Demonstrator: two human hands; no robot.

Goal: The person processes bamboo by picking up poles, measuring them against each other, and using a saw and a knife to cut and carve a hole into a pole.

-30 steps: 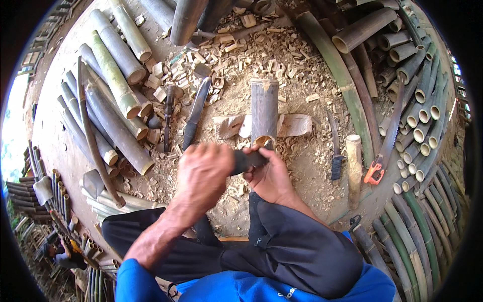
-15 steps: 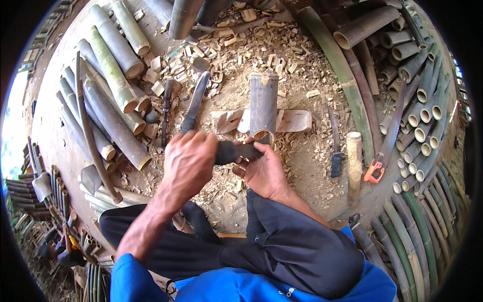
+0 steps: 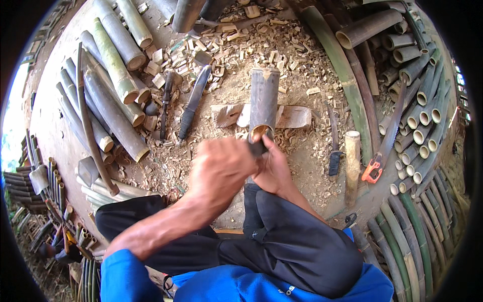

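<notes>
A grey bamboo tube [image 3: 263,95] lies with its open cut end toward me, across a pale wooden block [image 3: 294,117]. My left hand [image 3: 219,163], smeared by motion, is closed round a short black-handled knife [image 3: 258,148] at the tube's near end. Its handle is mostly hidden in the fist. Just right of it my right hand [image 3: 274,168] is closed too, its fingers on the dark blade and the thumb up against the tube's rim. Whether the blade touches the bamboo I cannot tell.
Left of the tube lie a long knife [image 3: 195,102] and a chisel-like tool [image 3: 166,105]. Another knife [image 3: 334,146], an upright bamboo stick [image 3: 352,168] and an orange-handled saw [image 3: 385,138] are on the right. Bamboo chips [image 3: 236,50] litter the ground; bamboo poles [image 3: 118,110] are piled at both sides.
My left hand has moved right with the knife, toward the tube's near end, uncovering the long knife's handle. My right hand has shifted slightly right and come up to the rim.
</notes>
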